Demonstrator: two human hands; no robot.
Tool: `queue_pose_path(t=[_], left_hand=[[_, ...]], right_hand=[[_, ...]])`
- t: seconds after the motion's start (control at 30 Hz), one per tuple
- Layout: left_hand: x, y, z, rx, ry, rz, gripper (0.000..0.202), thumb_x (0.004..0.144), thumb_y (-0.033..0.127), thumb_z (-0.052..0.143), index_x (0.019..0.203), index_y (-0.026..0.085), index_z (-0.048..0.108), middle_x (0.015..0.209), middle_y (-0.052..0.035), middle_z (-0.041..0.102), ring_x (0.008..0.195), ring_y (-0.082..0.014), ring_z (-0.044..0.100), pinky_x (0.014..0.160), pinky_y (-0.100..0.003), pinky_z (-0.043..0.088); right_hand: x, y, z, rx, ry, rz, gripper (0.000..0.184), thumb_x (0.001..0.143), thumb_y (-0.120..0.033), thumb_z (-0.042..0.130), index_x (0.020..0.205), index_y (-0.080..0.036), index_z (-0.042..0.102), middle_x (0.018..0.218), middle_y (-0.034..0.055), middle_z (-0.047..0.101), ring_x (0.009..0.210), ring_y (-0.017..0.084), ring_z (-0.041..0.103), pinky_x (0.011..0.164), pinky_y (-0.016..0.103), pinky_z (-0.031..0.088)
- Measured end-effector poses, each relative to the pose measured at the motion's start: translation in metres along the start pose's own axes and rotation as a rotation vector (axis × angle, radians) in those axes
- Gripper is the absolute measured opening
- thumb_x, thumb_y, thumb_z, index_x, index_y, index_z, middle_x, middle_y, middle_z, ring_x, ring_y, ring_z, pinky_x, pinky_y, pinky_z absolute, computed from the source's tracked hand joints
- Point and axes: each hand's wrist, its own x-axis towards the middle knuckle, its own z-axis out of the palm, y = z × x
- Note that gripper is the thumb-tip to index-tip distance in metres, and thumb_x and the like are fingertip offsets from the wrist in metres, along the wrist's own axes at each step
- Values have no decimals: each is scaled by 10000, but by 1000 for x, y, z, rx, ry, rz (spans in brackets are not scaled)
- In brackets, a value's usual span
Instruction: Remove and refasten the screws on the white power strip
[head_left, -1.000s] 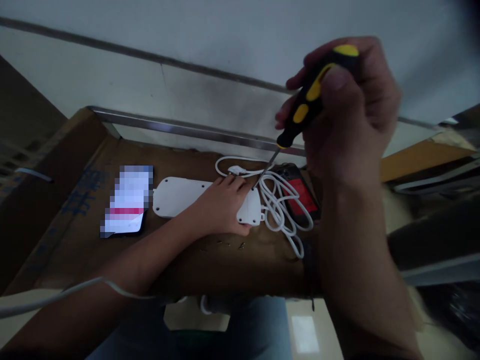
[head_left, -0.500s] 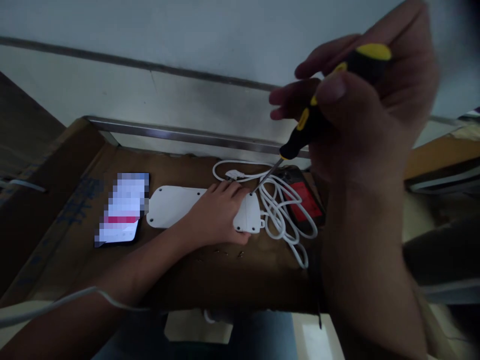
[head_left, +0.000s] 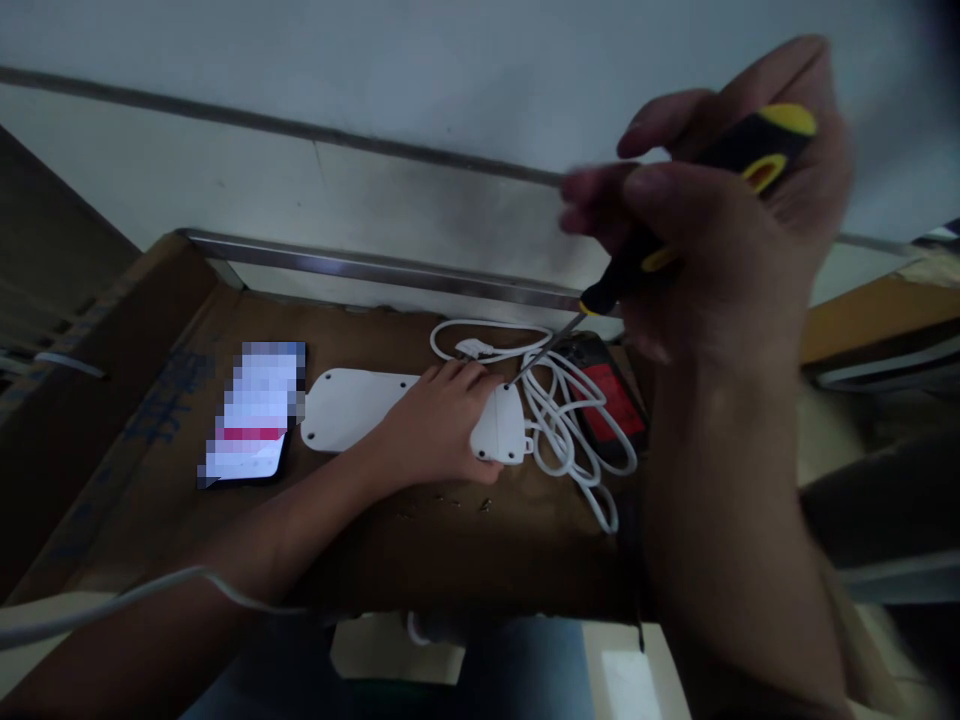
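A white power strip [head_left: 345, 408] lies face down on a brown cardboard sheet [head_left: 150, 440]. My left hand [head_left: 439, 425] lies over its right part, fingers curled round it and holding it down. My right hand [head_left: 720, 230] is closed round the black and yellow handle of a screwdriver [head_left: 660, 250]. The screwdriver's thin shaft slants down to the left and its tip rests at the far right corner of the strip. The strip's white cable [head_left: 562, 420] lies coiled just to the right.
A phone [head_left: 255, 412] lies left of the strip. A black and red object [head_left: 611, 395] sits under the cable coil. Several small screws [head_left: 457, 502] lie on the cardboard in front of my left hand. A metal rail [head_left: 375, 268] runs along the back.
My right hand has turned on the screwdriver handle, whose yellow end has swung further right and tilted lower. The left hand stays on the strip.
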Motion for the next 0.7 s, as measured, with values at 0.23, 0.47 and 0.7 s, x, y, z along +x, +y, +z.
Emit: queue_pose_path(t=[0.23,0.47,0.7], left_hand=[[0,-1,-2,-5,-19,7,838,768,536,755,1470,131,541,1476,-190,590,1342,-393,557,1149,-521,467],[-1,-1,-1,-17,-17,5,877,773,536,763,1512,135,514,1472,-187,592,1358,-396,552,1151,-517,468],[-1,-1,0,-12,-16,11,873,776,543,764,1500,115,526,1488,-195,582,1353,-389,551,1160,-519,459]], right_hand=[[3,9,-1,2,23,-23,586,737,-587,813,1087,-265,470,1032,28,644,920,167,662,650,315,591],[8,24,4,176,176,-170,581,703,-422,799,999,-220,342,903,-29,581,576,35,428,463,187,334],[10,24,-12,298,1,-195,476,736,-632,653,909,-197,573,976,60,616,693,112,563,401,259,329]])
